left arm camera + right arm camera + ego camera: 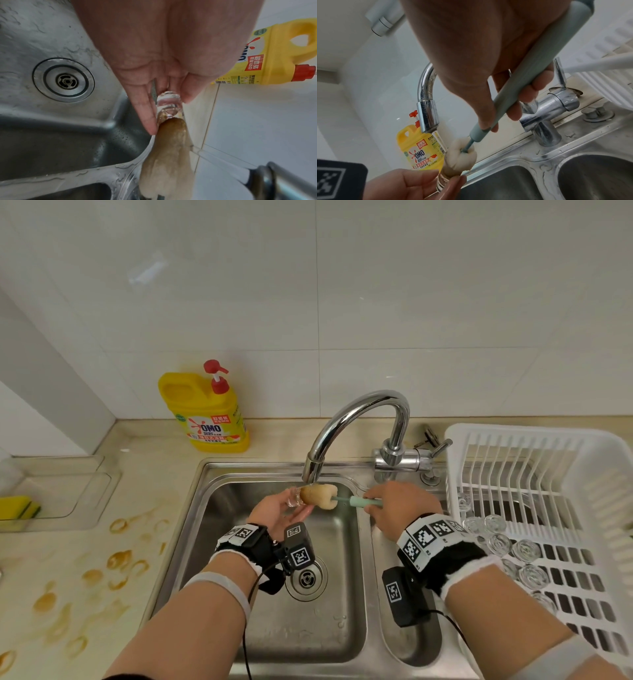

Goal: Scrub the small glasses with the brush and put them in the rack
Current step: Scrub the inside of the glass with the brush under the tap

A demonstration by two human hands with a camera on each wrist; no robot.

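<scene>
while the left hand (pixel 277 510) pinches a small glass (pixel 295 497) on its side betw. thumb and fingers, the right hand (pixel 400 501) is wrapped round the pale green handle of the brush (pixel 342 500). brush sponge head is pushed partway into the glass mouth. both sit over the left basin of the sink (pixel 260 628), directly below the faucet (pixel 356 426) spout; a water stream shows in the left wrist view. white rack (pixel 548 491) stands at right over the sink edge, w/ several small clear glasses (pixel 503 546) in it. yellow detergent bottle (pixel 205 412) stands on the tabletop (pixel 68 559), well apart, behind the sink.
</scene>
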